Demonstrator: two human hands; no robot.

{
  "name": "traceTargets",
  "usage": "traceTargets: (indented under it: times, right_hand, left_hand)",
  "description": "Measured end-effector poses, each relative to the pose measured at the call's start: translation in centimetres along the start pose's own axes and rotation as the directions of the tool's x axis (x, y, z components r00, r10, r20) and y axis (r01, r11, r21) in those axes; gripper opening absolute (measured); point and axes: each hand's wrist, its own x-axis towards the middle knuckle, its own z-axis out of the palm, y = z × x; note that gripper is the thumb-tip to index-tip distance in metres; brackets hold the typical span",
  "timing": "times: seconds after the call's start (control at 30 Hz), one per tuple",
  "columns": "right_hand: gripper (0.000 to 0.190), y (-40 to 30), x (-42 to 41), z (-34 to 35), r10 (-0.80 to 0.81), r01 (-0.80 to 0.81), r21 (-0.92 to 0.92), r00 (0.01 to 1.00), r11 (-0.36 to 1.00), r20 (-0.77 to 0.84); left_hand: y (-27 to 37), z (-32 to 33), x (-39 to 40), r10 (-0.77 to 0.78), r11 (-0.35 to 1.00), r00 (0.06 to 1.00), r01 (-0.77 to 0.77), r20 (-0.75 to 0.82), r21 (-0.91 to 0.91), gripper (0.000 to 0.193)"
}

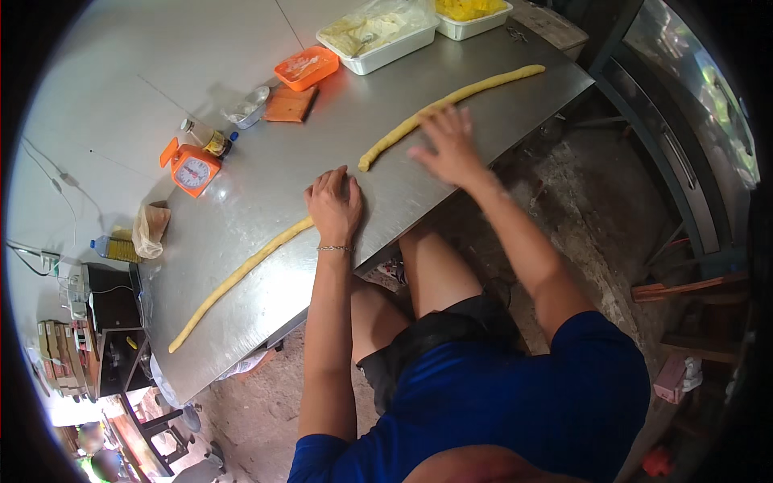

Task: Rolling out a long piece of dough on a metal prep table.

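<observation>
Two long ropes of yellow dough rest on a stainless steel table [266, 163]. The left rope [241, 271] runs from the near left up to my left hand [335, 202]. That hand lies over its upper end with fingers bent, so whether it grips the dough is hidden. Beyond it, the right rope [386, 142] stretches toward the far right corner, with a small knob at its near end. My right hand [450, 145] is slightly blurred, its fingers spread and the fingertips at the middle of this rope.
Along the wall are an orange dial scale [193, 172], a glass jar [208, 139], a metal bowl [249, 108], a dough scraper [291, 102], an orange tub [307, 67] and white trays [392, 57]. An oil bottle [118, 248] stands left. The table's front edge borders my legs.
</observation>
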Motion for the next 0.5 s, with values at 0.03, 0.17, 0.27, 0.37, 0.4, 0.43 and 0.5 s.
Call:
traceTargets:
  times: [0.03, 0.17, 0.27, 0.37, 0.4, 0.43, 0.5]
  right_hand:
    - [0.081, 3.4, 0.2, -0.7, 0.045, -0.045, -0.095, 0.999, 0.994, -0.007]
    - [0.092, 17.0, 1.9, -3.4, 0.224, -0.252, -0.281, 0.966, 0.926, -0.129]
    - [0.098, 24.2, 3.0, -4.7, 0.353, -0.397, -0.295, 0.915, 0.869, -0.192]
    - [0.102, 27.5, 5.1, -5.1, 0.441, -0.476, -0.282, 0.879, 0.833, -0.182]
    - [0.103, 28.1, 5.6, -5.1, 0.453, -0.472, -0.302, 0.881, 0.828, -0.136]
    - [0.103, 28.7, 5.9, -5.0, 0.462, -0.464, -0.323, 0.882, 0.824, -0.09]
    - [0.099, 29.8, 6.3, -5.2, 0.409, -0.416, -0.322, 0.908, 0.85, -0.091]
  left_hand:
    - [0.4, 0.0, 0.1, 0.003, 1.0, 1.0, -0.003, 0.018, 0.02, 0.028]
    - [1.3, 0.2, 0.5, 0.031, 0.995, 0.998, -0.036, 0.053, 0.095, 0.036]
    - [2.1, 1.1, 1.2, 0.077, 0.98, 0.988, -0.099, 0.131, 0.171, 0.05]
    - [2.6, 2.3, 2.2, 0.068, 0.97, 0.99, -0.095, 0.125, 0.222, 0.054]
    - [2.9, 2.8, 2.6, 0.06, 0.972, 0.988, -0.09, 0.14, 0.219, 0.055]
    - [3.5, 3.0, 3.1, 0.036, 0.97, 0.991, -0.066, 0.131, 0.235, 0.055]
    - [4.7, 3.9, 4.4, 0.009, 0.966, 0.973, -0.068, 0.231, 0.249, 0.053]
